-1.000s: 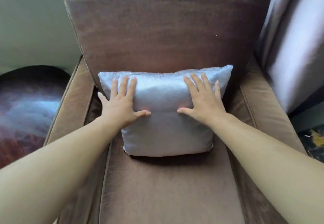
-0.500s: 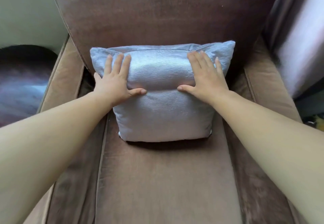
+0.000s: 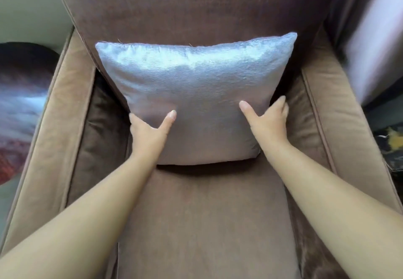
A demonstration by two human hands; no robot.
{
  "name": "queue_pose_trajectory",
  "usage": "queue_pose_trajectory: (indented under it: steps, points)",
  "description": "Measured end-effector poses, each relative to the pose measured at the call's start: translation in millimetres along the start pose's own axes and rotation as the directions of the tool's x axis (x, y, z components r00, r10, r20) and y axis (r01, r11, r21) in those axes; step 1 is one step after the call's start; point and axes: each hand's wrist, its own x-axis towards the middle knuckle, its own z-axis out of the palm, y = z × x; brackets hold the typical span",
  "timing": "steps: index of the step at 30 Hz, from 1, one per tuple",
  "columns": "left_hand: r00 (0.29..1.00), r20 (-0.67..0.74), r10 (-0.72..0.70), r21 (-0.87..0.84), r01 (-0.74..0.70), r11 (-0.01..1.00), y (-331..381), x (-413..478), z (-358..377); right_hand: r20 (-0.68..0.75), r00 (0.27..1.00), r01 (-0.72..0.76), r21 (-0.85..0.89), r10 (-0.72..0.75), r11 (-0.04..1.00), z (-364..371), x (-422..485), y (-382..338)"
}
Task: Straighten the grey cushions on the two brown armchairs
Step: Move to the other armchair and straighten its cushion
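Note:
A shiny grey cushion (image 3: 196, 86) stands upright against the backrest of a brown armchair (image 3: 207, 213), its bottom edge on the seat. My left hand (image 3: 148, 130) grips the cushion's lower left side, thumb on the front and fingers hidden behind it. My right hand (image 3: 268, 121) grips the lower right side the same way, with its thumb across the front face. Only one armchair is in view.
The armrests (image 3: 54, 137) rise on both sides of the seat. A grey curtain (image 3: 375, 38) hangs at the right. A dark round table top (image 3: 19, 108) sits to the left of the chair, below a pale wall (image 3: 28, 6).
Both hands have slid from lying flat on the cushion's upper front down to its lower sides and closed around them. The cushion now stands taller against the backrest.

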Motion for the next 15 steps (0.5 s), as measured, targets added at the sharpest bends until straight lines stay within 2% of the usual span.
queue_pose_trajectory:
  steps: [1, 3, 5, 8, 12, 15]
  points:
    - [0.998, 0.024, -0.053, -0.057, 0.054, 0.997, -4, -1, 6, 0.035, 0.994, -0.104, 0.132, 0.1, 0.986, 5, 0, 9]
    - [0.994, 0.034, -0.104, -0.138, 0.108, 0.984, -9, 3, 15, 0.081, 0.982, -0.188, 0.253, 0.173, 0.949, 11, 3, 20]
    - [0.992, 0.023, -0.124, -0.18, 0.126, 0.976, -11, 17, 17, 0.125, 0.98, -0.186, 0.293, 0.155, 0.938, 15, 12, 23]
    - [0.99, 0.053, -0.133, -0.148, 0.14, 0.979, -12, 38, 17, 0.208, 0.974, -0.158, 0.356, 0.087, 0.921, 20, 27, 20]
    - [0.986, 0.078, -0.146, -0.122, 0.155, 0.98, -6, 54, 21, 0.201, 0.979, -0.118, 0.373, 0.044, 0.92, 28, 44, 14]
    - [0.989, 0.074, -0.126, -0.168, 0.137, 0.976, -11, 54, 26, 0.199, 0.98, -0.095, 0.355, 0.024, 0.93, 30, 44, 18]
